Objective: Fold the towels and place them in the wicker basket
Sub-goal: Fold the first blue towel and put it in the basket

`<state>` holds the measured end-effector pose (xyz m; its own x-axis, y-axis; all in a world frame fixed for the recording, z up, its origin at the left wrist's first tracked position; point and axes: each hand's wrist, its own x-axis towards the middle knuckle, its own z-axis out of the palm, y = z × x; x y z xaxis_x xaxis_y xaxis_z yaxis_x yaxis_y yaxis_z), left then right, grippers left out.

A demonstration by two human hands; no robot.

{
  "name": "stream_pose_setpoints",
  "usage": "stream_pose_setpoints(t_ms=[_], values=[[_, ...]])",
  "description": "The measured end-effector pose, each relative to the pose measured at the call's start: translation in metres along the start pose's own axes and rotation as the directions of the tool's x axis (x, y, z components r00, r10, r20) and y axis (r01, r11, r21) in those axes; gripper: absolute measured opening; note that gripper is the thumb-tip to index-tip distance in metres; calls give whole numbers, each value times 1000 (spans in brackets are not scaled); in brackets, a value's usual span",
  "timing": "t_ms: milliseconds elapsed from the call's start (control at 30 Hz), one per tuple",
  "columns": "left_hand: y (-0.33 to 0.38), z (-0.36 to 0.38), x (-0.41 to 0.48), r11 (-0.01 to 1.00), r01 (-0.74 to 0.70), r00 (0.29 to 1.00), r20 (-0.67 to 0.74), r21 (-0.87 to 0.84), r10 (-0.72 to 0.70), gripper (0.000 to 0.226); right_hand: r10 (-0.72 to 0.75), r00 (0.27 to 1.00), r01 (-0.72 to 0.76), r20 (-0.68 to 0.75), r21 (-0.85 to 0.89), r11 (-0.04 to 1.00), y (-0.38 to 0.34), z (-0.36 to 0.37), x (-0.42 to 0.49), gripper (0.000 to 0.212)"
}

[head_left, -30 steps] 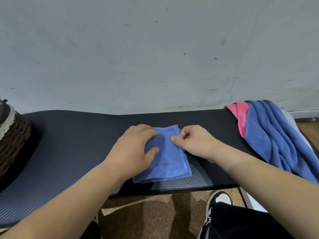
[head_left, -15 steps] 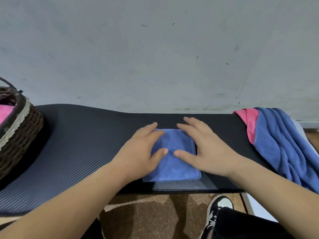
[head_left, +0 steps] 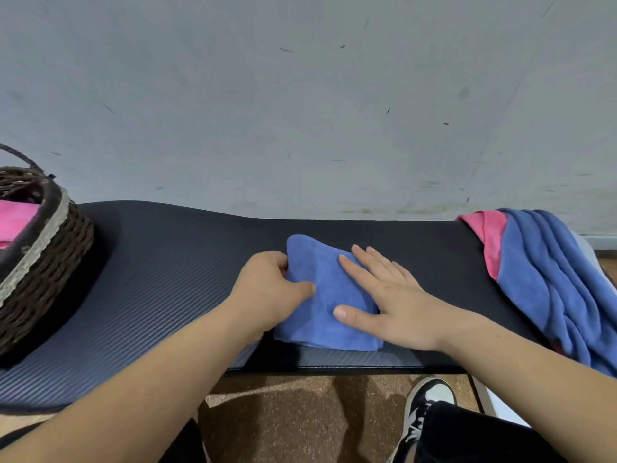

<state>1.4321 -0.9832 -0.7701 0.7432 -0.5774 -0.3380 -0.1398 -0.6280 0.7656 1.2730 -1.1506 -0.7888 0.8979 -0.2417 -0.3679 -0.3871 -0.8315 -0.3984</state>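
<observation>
The folded blue towel (head_left: 320, 295) lies near the middle of the dark ribbed worktop (head_left: 167, 279), close to its front edge. Its long axis runs away from the person, leaning a little to the left, and its far left corner is raised off the surface.

The left hand (head_left: 267, 292) grips the towel's left edge, thumb on top and fingers curled underneath, where the cloth hides them. The right hand (head_left: 387, 302) rests flat on the towel's right half with its fingers straight and spread, covering that side's edge.

At far left stands the wicker basket (head_left: 50, 262), cut off by the frame, with a pink towel (head_left: 16, 218) partly showing inside. How that one is folded cannot be made out.

At far right an unfolded blue towel (head_left: 551, 279) drapes over the worktop's end on top of a second pink towel (head_left: 494, 238). Both run out of view.
</observation>
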Motion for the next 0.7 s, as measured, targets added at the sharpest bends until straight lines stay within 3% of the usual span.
stream_pose_setpoints(t_ms=[67,233,533,700], values=[[1,-8,1,1000,4,1000,-29,-1,-4,16,-11,1000,11,-6,6,1000,0,0,1,90],[3,-24,-2,953,-76,992,-72,292,101,18,-9,1000,9,-5,49,999,-6,1,3,101],[23,-7,-13,869,-294,944,-25,399,330,47,10,998,-4,-58,103,995,-4,5,6,109],[26,18,-18,807,-467,880,100,362,464,27,-50,995,61,-89,122,991,6,-2,9,101]])
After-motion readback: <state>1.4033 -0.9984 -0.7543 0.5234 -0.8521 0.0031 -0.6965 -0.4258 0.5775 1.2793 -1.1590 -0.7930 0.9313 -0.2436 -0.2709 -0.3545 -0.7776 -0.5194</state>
